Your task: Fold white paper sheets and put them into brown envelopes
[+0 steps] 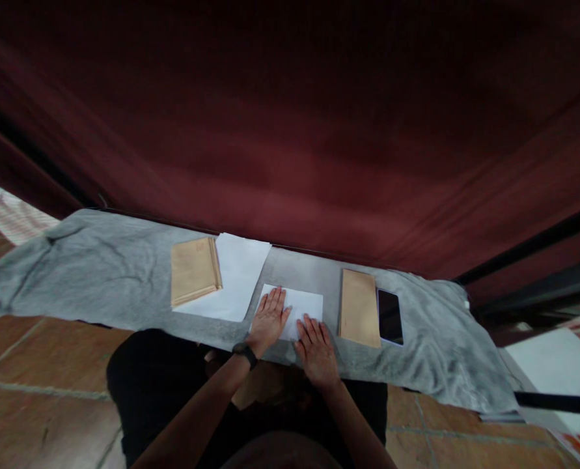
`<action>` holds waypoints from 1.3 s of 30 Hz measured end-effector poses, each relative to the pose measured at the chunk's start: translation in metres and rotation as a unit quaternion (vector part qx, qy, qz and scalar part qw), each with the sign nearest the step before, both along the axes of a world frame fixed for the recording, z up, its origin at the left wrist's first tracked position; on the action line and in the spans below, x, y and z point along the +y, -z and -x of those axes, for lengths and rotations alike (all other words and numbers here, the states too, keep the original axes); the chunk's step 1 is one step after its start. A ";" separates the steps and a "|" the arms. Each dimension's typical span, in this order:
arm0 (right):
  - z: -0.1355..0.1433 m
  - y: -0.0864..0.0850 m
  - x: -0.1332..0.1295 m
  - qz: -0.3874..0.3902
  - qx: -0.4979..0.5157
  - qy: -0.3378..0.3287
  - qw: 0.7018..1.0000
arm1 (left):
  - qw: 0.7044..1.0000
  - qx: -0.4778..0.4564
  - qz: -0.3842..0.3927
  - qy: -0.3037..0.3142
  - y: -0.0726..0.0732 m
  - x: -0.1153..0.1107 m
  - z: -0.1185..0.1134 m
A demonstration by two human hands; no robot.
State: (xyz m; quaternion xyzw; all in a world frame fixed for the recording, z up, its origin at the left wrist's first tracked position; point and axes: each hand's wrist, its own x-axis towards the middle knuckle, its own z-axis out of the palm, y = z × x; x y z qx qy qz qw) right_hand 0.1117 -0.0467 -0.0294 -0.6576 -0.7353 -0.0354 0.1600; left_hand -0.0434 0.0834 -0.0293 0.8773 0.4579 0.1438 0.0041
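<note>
A sheet of white paper (300,303), perhaps folded, lies on the grey cloth in front of me. My left hand (269,319) rests flat on its left part, fingers stretched out and pointing away from me. On the lower right part of the same paper lies my right hand (316,352), palm down with its fingers slightly spread. Neither hand grips anything. The palms and fingers cover the paper's near edge in places. A dark band circles my left wrist.
Larger white sheets (243,267) lie to the left, partly under a stack of brown envelopes (194,270). More brown envelopes (360,307) and a phone (390,317) lie to the right. Grey cloth (118,267) covers the narrow surface. A dark red curtain-like sheet (290,163) rises behind.
</note>
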 end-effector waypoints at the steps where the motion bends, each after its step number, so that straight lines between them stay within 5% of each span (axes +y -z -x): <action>1: 0.000 0.000 0.000 0.000 0.001 0.000 1.000 | 1.000 0.000 -0.002 -0.010 0.000 0.001 0.002; 11: 0.002 0.003 0.001 0.005 0.033 0.030 0.999 | 0.998 -0.016 -0.016 -0.056 0.004 -0.002 0.022; 23: 0.035 0.007 0.083 -0.012 0.058 0.056 0.997 | 0.998 0.006 0.000 -0.062 -0.002 -0.005 0.021; 29: 0.021 0.020 0.073 -0.056 0.043 0.079 0.994 | 0.998 0.000 -0.001 -0.064 -0.001 -0.005 0.021; 39: 0.003 0.017 0.049 -0.028 0.016 0.132 0.991 | 0.998 -0.006 0.007 -0.062 -0.004 -0.007 0.021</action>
